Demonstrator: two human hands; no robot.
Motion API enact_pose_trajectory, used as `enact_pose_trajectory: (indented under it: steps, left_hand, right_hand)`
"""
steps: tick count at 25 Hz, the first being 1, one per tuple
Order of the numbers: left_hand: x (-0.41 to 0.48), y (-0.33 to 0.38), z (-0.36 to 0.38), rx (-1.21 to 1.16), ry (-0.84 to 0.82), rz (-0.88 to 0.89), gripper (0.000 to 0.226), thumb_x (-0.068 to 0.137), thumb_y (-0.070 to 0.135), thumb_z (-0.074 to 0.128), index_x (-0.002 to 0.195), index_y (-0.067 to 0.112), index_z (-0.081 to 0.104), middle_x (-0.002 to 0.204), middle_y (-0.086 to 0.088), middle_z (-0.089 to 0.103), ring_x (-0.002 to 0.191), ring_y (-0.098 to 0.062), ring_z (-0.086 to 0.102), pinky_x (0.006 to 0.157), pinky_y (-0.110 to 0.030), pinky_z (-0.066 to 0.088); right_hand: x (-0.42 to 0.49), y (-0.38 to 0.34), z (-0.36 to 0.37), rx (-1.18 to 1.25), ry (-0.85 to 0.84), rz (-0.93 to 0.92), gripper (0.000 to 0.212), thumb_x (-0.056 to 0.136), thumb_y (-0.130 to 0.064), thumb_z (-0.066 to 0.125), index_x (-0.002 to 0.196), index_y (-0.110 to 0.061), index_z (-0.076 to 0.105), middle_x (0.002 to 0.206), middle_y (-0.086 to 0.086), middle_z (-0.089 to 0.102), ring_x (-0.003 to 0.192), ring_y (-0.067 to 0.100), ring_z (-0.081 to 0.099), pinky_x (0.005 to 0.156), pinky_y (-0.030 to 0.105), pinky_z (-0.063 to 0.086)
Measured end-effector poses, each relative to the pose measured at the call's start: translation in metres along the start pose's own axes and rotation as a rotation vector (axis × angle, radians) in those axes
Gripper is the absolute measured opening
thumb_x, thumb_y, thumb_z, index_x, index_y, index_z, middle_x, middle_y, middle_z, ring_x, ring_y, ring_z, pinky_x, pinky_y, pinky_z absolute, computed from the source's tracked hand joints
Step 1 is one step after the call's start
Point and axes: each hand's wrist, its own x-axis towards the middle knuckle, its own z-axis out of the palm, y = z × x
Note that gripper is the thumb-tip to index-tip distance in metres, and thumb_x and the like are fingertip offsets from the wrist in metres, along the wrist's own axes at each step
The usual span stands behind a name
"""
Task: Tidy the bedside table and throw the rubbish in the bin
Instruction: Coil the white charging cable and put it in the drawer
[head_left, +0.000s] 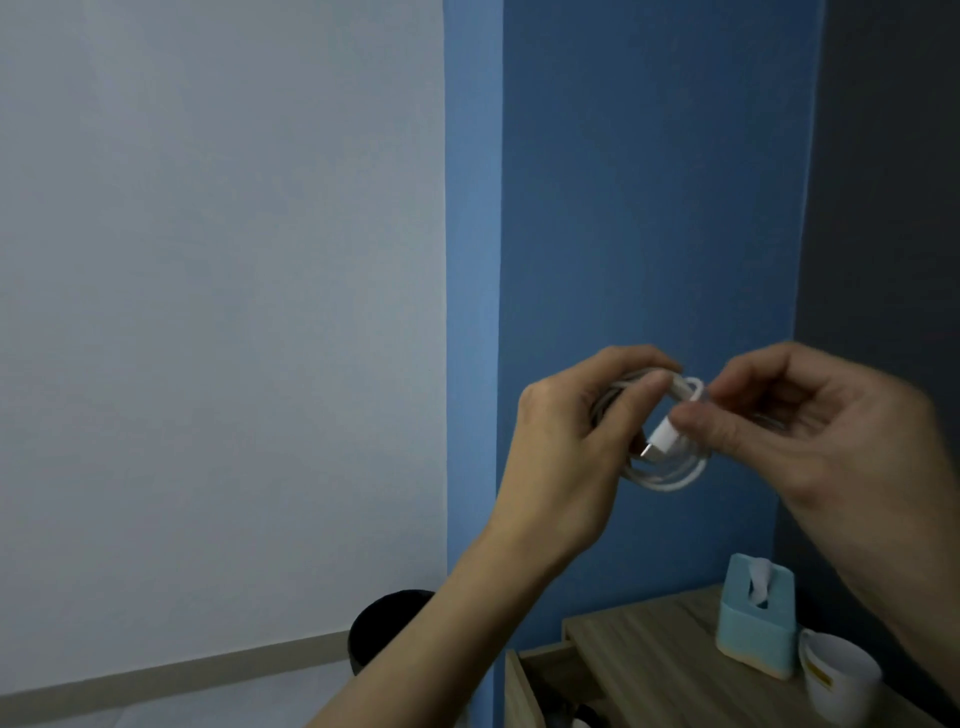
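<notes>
Up at chest height, in front of a blue wall, two bare hands hold a coiled white cable (670, 467). The left hand (571, 441) grips the coil, its fingers (649, 384) curled round the loops and its thumb pressed on top. The right hand (831, 431) pinches the free end just above the plug (660, 439), thumb and forefinger pressed together, the other fingers loosely bent and holding nothing.

Below, at the near right, stands a wooden worktop (649, 654) with a drawer (535, 675) pulled open at its left side. On the worktop, to the right, a pale blue tissue box (753, 623) stands upright, and a white cup (836, 675) sits just beside it, nearer the camera. A dark round bin (384, 623) stands on the floor to the left of the worktop, partly hidden by the left forearm.

The likely risk: if the right hand lets go of the end before it is tucked in, the coil could spring loose and the loops fall apart. Loosening the left grip could drop the whole bundle. Lowering it carelessly might knock the cup over.
</notes>
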Motion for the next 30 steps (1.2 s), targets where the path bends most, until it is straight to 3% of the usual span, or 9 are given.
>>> enact_pose_trajectory:
  steps: [3,6,8,12,15,20,22,25,30]
  left_hand:
    - [0.000,-0.002,0.000,-0.020,-0.005,-0.019,0.015,0.095,0.015,0.051,0.095,0.014,0.065,0.051,0.010,0.051,0.046,-0.002,0.045,0.048,-0.015,0.035]
    - [0.001,-0.003,0.001,-0.016,-0.037,-0.047,0.015,0.096,0.017,0.048,0.096,0.015,0.063,0.053,0.011,0.051,0.048,-0.002,0.045,0.050,-0.016,0.035]
    - [0.000,-0.002,0.002,0.058,-0.047,-0.028,0.014,0.096,0.016,0.049,0.096,0.013,0.062,0.056,0.014,0.053,0.051,-0.002,0.048,0.051,-0.016,0.038]
    - [-0.003,0.002,0.001,0.314,-0.080,0.059,0.010,0.096,0.018,0.051,0.096,0.012,0.060,0.072,0.010,0.059,0.059,-0.002,0.056,0.055,-0.010,0.043]
    - [-0.004,0.004,0.000,0.272,-0.115,0.045,0.010,0.096,0.019,0.051,0.096,0.012,0.058,0.072,0.006,0.060,0.058,0.000,0.057,0.054,-0.007,0.042]
    - [-0.004,0.006,-0.002,0.069,-0.159,-0.075,0.015,0.096,0.021,0.051,0.103,0.013,0.061,0.073,0.004,0.061,0.058,-0.005,0.059,0.048,-0.014,0.045]
    - [-0.004,0.005,-0.005,0.052,-0.192,-0.077,0.019,0.095,0.019,0.051,0.109,0.014,0.062,0.076,0.004,0.063,0.061,-0.006,0.060,0.053,-0.019,0.049]
    - [-0.005,0.008,-0.007,0.025,-0.160,-0.078,0.019,0.096,0.014,0.050,0.108,0.016,0.064,0.070,0.002,0.061,0.050,-0.005,0.052,0.046,-0.018,0.043]
    - [-0.006,0.010,-0.006,-0.027,-0.137,-0.089,0.019,0.097,0.014,0.047,0.105,0.019,0.063,0.066,-0.005,0.059,0.050,-0.009,0.049,0.044,-0.022,0.041]
  right_hand:
    - [-0.001,0.009,-0.001,-0.055,-0.040,0.006,0.044,0.049,-0.047,0.074,0.081,-0.018,0.063,0.085,0.000,0.066,0.073,0.003,0.065,0.062,0.006,0.050]
    - [0.002,0.016,-0.004,-0.013,-0.204,0.023,0.058,0.055,-0.064,0.068,0.089,-0.017,0.070,0.091,0.001,0.073,0.080,0.007,0.070,0.067,0.011,0.053]
    - [0.003,0.018,-0.004,0.020,-0.246,0.050,0.057,0.059,-0.061,0.066,0.089,-0.013,0.070,0.087,0.006,0.075,0.076,0.014,0.072,0.063,0.014,0.055]
    - [-0.001,0.023,-0.004,-0.053,-0.231,0.010,0.050,0.067,-0.059,0.062,0.088,-0.014,0.068,0.085,0.004,0.074,0.076,0.011,0.072,0.065,0.016,0.055]
    - [-0.005,0.025,0.001,-0.078,-0.172,0.004,0.033,0.077,-0.045,0.060,0.085,-0.013,0.067,0.082,0.002,0.073,0.072,0.006,0.069,0.066,0.014,0.052]
    - [-0.002,0.020,0.001,0.000,-0.108,0.002,0.056,0.067,-0.064,0.056,0.083,-0.012,0.065,0.079,0.004,0.072,0.064,0.006,0.068,0.059,0.011,0.051]
    - [-0.002,0.019,-0.001,-0.036,-0.106,0.004,0.047,0.071,-0.058,0.055,0.086,-0.014,0.063,0.081,0.001,0.073,0.065,0.006,0.069,0.059,0.012,0.052]
    - [-0.001,0.017,-0.001,-0.015,-0.161,0.015,0.041,0.073,-0.048,0.056,0.088,-0.010,0.058,0.080,0.004,0.072,0.064,0.006,0.069,0.058,0.012,0.052]
    - [0.004,0.018,-0.010,0.304,-0.277,0.225,0.061,0.043,-0.065,0.078,0.079,-0.017,0.069,0.066,-0.004,0.062,0.063,0.007,0.061,0.064,0.017,0.055]
